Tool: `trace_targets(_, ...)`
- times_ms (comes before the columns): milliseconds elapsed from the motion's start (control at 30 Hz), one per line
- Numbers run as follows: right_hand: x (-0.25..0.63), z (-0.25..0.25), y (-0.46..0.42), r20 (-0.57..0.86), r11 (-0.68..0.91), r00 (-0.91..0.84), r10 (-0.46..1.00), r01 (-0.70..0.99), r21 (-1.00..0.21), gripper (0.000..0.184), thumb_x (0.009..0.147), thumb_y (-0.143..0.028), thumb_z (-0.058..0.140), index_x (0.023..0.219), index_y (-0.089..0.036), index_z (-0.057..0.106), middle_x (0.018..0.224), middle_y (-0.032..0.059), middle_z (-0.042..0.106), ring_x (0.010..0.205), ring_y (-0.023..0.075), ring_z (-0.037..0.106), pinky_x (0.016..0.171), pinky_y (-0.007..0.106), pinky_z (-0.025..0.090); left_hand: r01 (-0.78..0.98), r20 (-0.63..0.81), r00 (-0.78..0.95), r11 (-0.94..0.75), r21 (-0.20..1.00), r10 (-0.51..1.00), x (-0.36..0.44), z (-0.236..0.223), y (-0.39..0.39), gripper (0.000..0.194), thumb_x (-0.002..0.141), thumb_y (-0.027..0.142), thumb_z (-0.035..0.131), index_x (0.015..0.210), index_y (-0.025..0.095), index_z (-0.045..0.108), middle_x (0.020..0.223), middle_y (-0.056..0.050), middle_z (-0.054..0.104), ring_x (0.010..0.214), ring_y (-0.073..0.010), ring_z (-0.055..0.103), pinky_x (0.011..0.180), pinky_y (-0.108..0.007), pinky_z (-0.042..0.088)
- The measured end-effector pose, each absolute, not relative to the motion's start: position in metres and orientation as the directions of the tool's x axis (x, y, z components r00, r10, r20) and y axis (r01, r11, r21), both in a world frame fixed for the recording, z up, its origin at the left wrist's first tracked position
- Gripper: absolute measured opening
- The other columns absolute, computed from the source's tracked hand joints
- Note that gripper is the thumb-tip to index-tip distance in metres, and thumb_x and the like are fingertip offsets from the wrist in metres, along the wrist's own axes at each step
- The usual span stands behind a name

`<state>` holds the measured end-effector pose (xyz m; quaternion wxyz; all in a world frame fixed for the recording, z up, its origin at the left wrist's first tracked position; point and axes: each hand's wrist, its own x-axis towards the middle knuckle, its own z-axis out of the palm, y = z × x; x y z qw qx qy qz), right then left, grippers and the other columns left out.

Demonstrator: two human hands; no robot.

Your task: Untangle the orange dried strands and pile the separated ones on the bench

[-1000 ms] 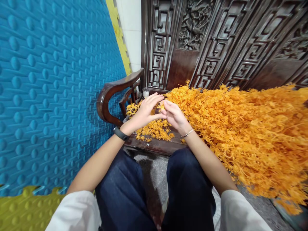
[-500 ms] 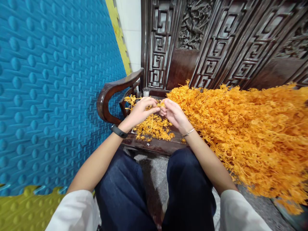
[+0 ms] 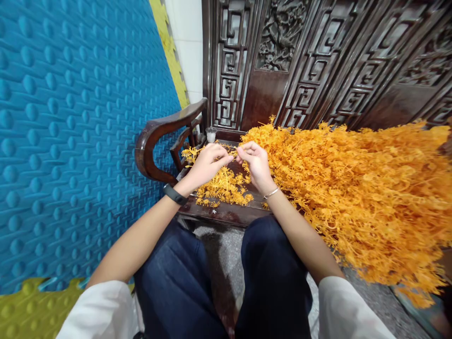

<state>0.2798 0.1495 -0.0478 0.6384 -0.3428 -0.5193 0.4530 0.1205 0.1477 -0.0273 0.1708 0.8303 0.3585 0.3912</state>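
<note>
My left hand (image 3: 211, 162) is closed around an orange plastic sprig (image 3: 191, 154), whose branched end sticks out to the left of the hand. Fingertips of my right hand (image 3: 257, 162) pinch the stem's other end, close to the left fingertips. Below the hands, a small pile of loose orange plastic sprigs (image 3: 226, 186) lies on the dark wooden bench seat (image 3: 226, 213). To the right, a large heap of the same orange sprigs (image 3: 360, 188) reaches almost to my right wrist. Exactly how the fingers meet on the stem is too small to make out.
A curved wooden armrest (image 3: 146, 146) stands left of my left hand. Behind it sits a small clear cup (image 3: 211, 134). The carved bench back (image 3: 268, 94) rises beyond the hands. A blue foam mat (image 3: 70, 141) with yellow edging covers the left side.
My right hand has turned and its fingers have closed into a pinch on the stem. My left hand keeps its hold on the sprig. The view has shifted slightly.
</note>
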Motion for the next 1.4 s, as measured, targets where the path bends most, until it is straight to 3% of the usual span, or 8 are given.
trace_targets(367,0.273,-0.045,0.169,0.414,0.491,0.341,0.844,-0.180,-0.852,0.020,0.075,-0.030,0.064,0.068,-0.023,0.046,0.061,-0.0049,0.050,0.057,0.0092,0.049,0.059,0.024,0.041,0.501,0.561,0.332,-0.646,0.576,0.758,0.132,-0.020,0.149,0.025,0.083,0.031,0.054,0.063,0.018,0.060,0.087,-0.004,0.066,0.092,-0.0194,0.054,0.090,-0.036,0.039)
trace_targets(533,0.318,-0.060,0.193,0.178,0.361,0.577,0.797,-0.219,-0.907,0.028,0.069,-0.030,0.066,0.058,-0.022,0.041,0.050,-0.0082,0.042,0.050,0.0078,0.039,0.052,0.022,0.035,0.470,0.633,0.186,-0.634,0.614,0.751,0.110,-0.018,0.144,0.029,0.081,0.031,0.056,0.055,0.018,0.057,0.086,-0.004,0.068,0.094,-0.0200,0.057,0.093,-0.036,0.037)
trace_targets(667,0.313,-0.078,0.192,0.194,0.260,0.305,0.933,-0.193,-0.946,0.021,0.062,-0.033,0.073,0.064,-0.020,0.057,0.055,-0.0051,0.056,0.054,0.0102,0.050,0.054,0.024,0.039,0.455,0.570,0.113,-0.553,0.698,0.814,0.092,-0.021,0.141,0.027,0.080,0.035,0.056,0.059,0.019,0.062,0.082,-0.003,0.068,0.089,-0.0189,0.059,0.089,-0.032,0.040)
trace_targets(767,0.291,-0.088,0.192,0.302,0.302,0.002,0.953,-0.018,-0.953,0.023,0.059,-0.035,0.076,0.067,-0.019,0.062,0.062,-0.0040,0.060,0.059,0.0093,0.052,0.058,0.023,0.040,0.445,0.482,0.105,-0.475,0.759,0.870,0.086,-0.022,0.140,0.025,0.076,0.041,0.060,0.067,0.019,0.069,0.082,-0.004,0.070,0.083,-0.0190,0.061,0.080,-0.029,0.043)
trace_targets(867,0.280,-0.098,0.195,0.248,0.279,-0.156,0.956,0.225,-0.934,0.021,0.057,-0.031,0.077,0.061,-0.017,0.062,0.059,-0.0039,0.059,0.057,0.0087,0.050,0.058,0.023,0.039,0.526,0.494,0.085,-0.460,0.715,0.865,0.084,-0.021,0.140,0.025,0.076,0.041,0.063,0.069,0.019,0.072,0.084,-0.004,0.071,0.084,-0.0198,0.063,0.081,-0.032,0.041)
trace_targets(967,0.285,-0.109,0.198,0.115,0.188,-0.194,0.974,0.413,-0.891,0.018,0.055,-0.024,0.077,0.058,-0.016,0.060,0.051,-0.0061,0.055,0.052,0.0079,0.048,0.052,0.021,0.036,0.635,0.518,0.042,-0.423,0.647,0.854,0.085,-0.020,0.139,0.021,0.076,0.039,0.065,0.067,0.022,0.072,0.092,-0.002,0.073,0.094,-0.0223,0.063,0.089,-0.038,0.033)
trace_targets(1067,0.294,-0.116,0.198,0.043,0.124,-0.182,0.982,0.462,-0.878,0.018,0.055,-0.015,0.075,0.056,-0.016,0.058,0.045,-0.0075,0.050,0.046,0.0068,0.044,0.048,0.020,0.033,0.686,0.536,0.012,-0.397,0.611,0.844,0.087,-0.018,0.137,0.017,0.075,0.035,0.069,0.065,0.022,0.071,0.100,0.000,0.072,0.102,-0.0235,0.060,0.092,-0.041,0.027)
trace_targets(1400,0.304,-0.113,0.204,-0.036,0.025,-0.114,0.993,0.492,-0.870,0.021,0.063,0.003,0.061,0.062,-0.016,0.051,0.051,-0.0039,0.057,0.051,0.0097,0.055,0.054,0.021,0.042,0.621,0.637,-0.040,-0.480,0.620,0.770,0.083,-0.018,0.136,0.016,0.071,0.032,0.073,0.061,0.020,0.071,0.062,0.001,0.065,0.070,-0.0158,0.054,0.075,-0.032,0.033)
